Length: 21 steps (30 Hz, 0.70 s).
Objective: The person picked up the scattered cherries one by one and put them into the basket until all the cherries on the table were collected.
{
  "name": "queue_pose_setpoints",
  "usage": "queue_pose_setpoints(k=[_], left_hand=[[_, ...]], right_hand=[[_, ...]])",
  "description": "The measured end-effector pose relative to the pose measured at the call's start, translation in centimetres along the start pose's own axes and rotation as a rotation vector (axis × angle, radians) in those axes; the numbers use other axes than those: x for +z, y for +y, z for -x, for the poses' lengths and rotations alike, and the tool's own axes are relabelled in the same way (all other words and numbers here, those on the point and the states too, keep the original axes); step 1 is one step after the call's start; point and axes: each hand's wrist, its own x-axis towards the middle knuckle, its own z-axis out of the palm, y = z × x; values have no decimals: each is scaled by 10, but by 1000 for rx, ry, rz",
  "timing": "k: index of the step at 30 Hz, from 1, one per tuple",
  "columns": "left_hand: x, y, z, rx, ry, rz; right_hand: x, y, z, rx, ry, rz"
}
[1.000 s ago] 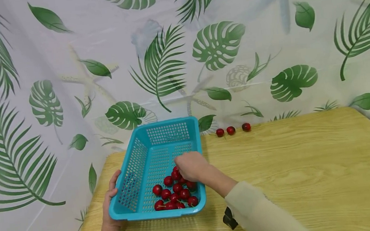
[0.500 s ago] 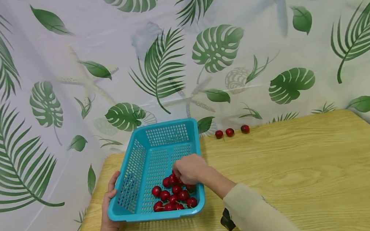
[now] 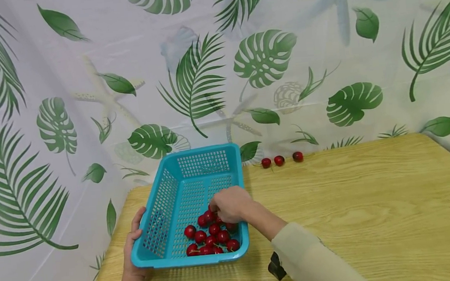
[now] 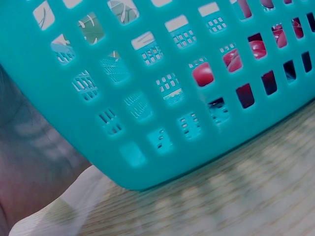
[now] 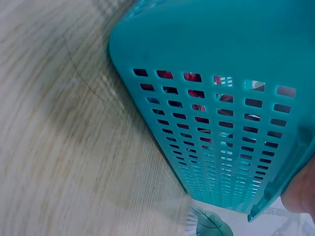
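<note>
A blue plastic basket [image 3: 167, 262] with perforated walls stands on the table, with several red cherries [image 3: 200, 237] gathered in its near right part. My left hand [image 3: 132, 251] holds the basket's left side near the front corner, its fingertips at the rim. Over the right wall reaches my right hand [image 3: 230, 204], its fingers curled down at the cherries and pinching one at the edge of the pile; the fingertips are largely hidden. In the left wrist view, red fruit shows through the basket wall [image 4: 98, 147]. The right wrist view shows the basket's outer side [image 5: 197, 49].
Three cherries [image 3: 279, 160] lie in a row along the table's back edge, right of the basket. The wood-grain table [image 3: 355, 200] extends to the right. Behind it hangs a white leaf-patterned sheet [image 3: 302, 13], which also covers the left side.
The right hand has shifted very slightly among the cherries, and those by its fingertips have moved a little toward the front left. The left hand keeps its place on the basket.
</note>
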Motion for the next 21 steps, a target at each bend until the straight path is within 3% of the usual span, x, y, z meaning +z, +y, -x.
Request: queue_pose_setpoints(k=[7, 14, 18, 21], left_hand=[[-1, 0, 0, 22, -32, 18], [-1, 1, 0, 14, -21, 6], [-1, 1, 1, 15, -39, 15], [-1, 2, 0, 26, -56, 24]], right_hand=[[0, 1, 1, -2, 55, -40], [2, 3, 1, 0, 165, -139], [0, 5, 3, -23, 276, -299], [-2, 10, 4, -63, 422, -429]])
